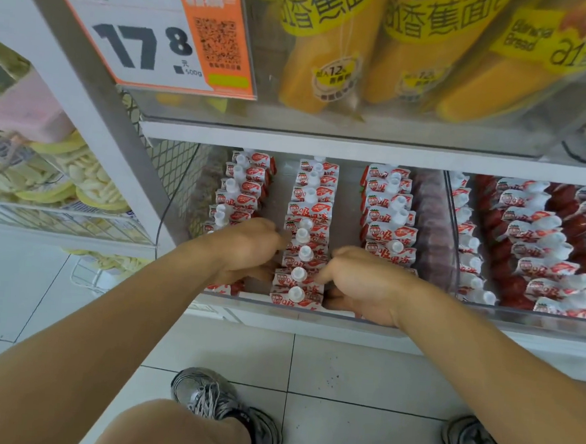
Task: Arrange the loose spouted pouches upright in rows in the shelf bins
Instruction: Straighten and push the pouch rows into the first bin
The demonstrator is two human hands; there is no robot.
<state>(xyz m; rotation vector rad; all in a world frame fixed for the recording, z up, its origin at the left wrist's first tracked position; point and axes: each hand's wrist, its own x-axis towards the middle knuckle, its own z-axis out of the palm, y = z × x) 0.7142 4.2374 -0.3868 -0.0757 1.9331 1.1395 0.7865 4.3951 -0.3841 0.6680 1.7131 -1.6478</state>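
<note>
Red-and-white spouted pouches stand upright in three rows inside a clear shelf bin (435, 230): a left row (242, 191), a middle row (306, 229) and a right row (388, 210). My left hand (248, 250) sits with curled fingers against the left side of the middle row's front pouches. From the other side, my right hand (360, 281) presses the same row, fingers bent. The fingertips are hidden between the rows, so a real grip cannot be made out. A second bin (453, 266) to the right holds more pouches (538, 233), leaning in looser rows.
Above is a shelf with yellow banana bread packs (329, 52) and an orange price tag (152, 31). A white shelf post (96, 107) and wire mesh stand left of the bin. Tiled floor and my shoes (225, 413) lie below.
</note>
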